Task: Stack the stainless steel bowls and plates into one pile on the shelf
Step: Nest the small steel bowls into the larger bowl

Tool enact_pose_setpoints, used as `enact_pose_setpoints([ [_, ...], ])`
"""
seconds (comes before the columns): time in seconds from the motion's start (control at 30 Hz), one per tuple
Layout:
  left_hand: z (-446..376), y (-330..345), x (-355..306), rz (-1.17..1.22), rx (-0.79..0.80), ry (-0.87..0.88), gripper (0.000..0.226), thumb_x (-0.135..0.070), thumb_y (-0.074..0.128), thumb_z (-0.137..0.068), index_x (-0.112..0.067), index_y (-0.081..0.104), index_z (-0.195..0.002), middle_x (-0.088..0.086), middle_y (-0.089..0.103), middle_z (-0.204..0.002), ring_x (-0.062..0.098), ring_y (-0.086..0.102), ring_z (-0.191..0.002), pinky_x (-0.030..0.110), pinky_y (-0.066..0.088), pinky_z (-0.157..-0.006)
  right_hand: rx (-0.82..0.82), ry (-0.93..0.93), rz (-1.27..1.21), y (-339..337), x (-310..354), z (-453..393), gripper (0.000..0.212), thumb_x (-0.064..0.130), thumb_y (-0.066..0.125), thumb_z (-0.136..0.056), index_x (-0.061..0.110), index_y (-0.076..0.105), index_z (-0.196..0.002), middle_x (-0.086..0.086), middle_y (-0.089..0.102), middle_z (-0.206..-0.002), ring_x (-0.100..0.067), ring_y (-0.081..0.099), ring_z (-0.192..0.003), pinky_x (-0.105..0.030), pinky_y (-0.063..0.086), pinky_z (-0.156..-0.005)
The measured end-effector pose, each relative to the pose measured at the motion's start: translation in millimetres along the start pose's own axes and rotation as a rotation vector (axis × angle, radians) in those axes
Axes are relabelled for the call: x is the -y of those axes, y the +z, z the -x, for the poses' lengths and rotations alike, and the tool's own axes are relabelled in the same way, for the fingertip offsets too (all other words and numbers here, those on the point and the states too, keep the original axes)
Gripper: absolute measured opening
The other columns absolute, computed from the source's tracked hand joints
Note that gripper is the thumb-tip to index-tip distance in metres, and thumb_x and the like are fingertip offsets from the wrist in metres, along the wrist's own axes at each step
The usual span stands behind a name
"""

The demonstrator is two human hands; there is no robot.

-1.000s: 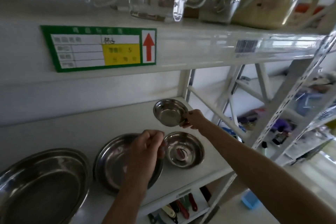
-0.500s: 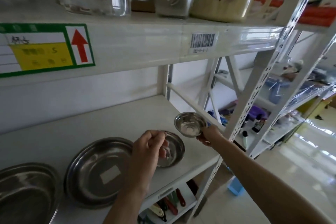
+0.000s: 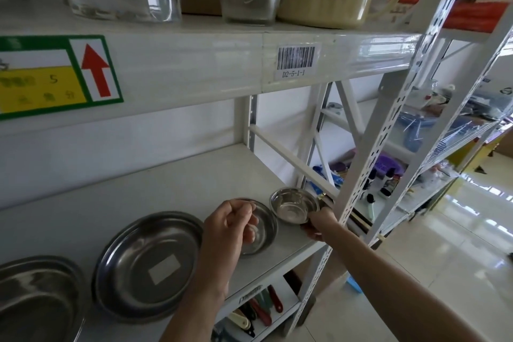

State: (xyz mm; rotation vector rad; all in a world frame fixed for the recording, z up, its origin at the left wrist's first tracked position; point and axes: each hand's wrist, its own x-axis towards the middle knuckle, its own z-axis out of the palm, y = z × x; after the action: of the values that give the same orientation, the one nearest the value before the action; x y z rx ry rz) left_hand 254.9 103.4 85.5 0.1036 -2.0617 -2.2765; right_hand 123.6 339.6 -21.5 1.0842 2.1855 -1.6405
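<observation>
We grip the small bowl [image 3: 294,204] with our right hand [image 3: 319,223], fingers curled around its near rim, at the right end of the shelf [image 3: 166,183]. Whether the bowl touches the shelf we cannot tell. Our left hand [image 3: 230,226] hovers with fingers curled, holding nothing, above the medium bowl [image 3: 263,226], which sits just left of the small bowl. 1 round plate [image 3: 147,266] lies further left, and 1 larger plate [image 3: 36,302] lies at the left edge. A barcode label [image 3: 296,60] marks the beam above.
</observation>
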Motion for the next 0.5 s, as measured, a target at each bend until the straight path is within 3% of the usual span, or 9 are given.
enact_pose_setpoints([
  [0.13, 1, -2, -1, -0.007, 0.004, 0.014, 0.015, -0.017, 0.056, -0.094, -0.010, 0.068, -0.090, 0.006, 0.069, -0.073, 0.007, 0.060, -0.058, 0.018, 0.053, -0.056, -0.014, -0.001, 0.036, -2, -4, -1, 0.017, 0.005, 0.040, -0.095, 0.001, 0.055, -0.090, -0.017, 0.063, -0.070, -0.020, 0.051, -0.041, -0.019, 0.041, -0.039],
  [0.5, 2, -2, 1, 0.018, 0.022, 0.006, 0.015, -0.019, 0.057, -0.094, -0.012, 0.069, -0.089, 0.003, 0.071, -0.072, 0.006, 0.061, -0.058, 0.015, 0.053, -0.056, -0.006, -0.031, 0.087, -7, -12, -2, 0.017, 0.010, 0.047, -0.095, 0.001, 0.054, -0.083, -0.015, 0.060, -0.066, -0.019, 0.052, -0.039, -0.023, 0.044, -0.042],
])
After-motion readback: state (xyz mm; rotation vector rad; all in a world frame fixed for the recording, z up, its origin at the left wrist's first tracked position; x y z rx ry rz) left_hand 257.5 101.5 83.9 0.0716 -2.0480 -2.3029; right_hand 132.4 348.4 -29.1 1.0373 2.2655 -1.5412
